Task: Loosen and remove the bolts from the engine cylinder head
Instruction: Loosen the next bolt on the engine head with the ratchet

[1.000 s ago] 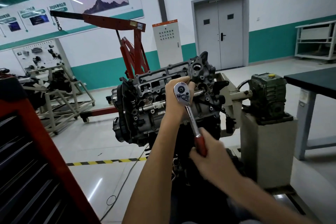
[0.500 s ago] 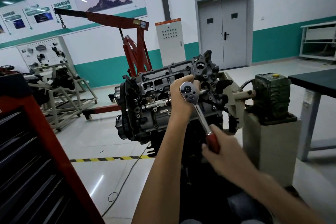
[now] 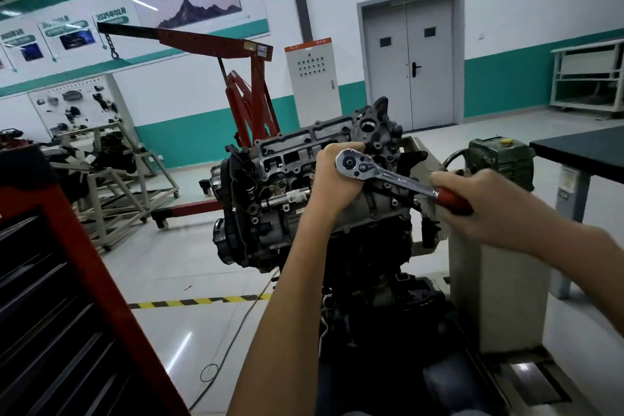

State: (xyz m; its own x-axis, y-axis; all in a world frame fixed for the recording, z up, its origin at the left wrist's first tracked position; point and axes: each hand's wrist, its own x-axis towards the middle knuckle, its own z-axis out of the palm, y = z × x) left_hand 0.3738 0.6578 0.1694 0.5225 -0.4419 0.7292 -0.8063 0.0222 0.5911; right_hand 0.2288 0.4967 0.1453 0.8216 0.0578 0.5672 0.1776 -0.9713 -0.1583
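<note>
Head view: left hand [image 3: 332, 176] is curled round head end of ratchet wrench [image 3: 388, 176], held against cylinder head [image 3: 293, 152]. Red handle is gripped by right hand [image 3: 479, 203], shaft slanted down to right. Bolt under wrench is hidden by left hand. Cylinder head is seen on mounted engine, beside green gearbox [image 3: 499, 159]. Red engine hoist [image 3: 216, 40] is seen behind, red tool cabinet [image 3: 67, 280] at near left.

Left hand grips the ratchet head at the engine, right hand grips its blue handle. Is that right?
No. The head view shows a red handle, not blue. The rest holds: left hand grips the ratchet head at the engine, right hand grips the handle.
</note>
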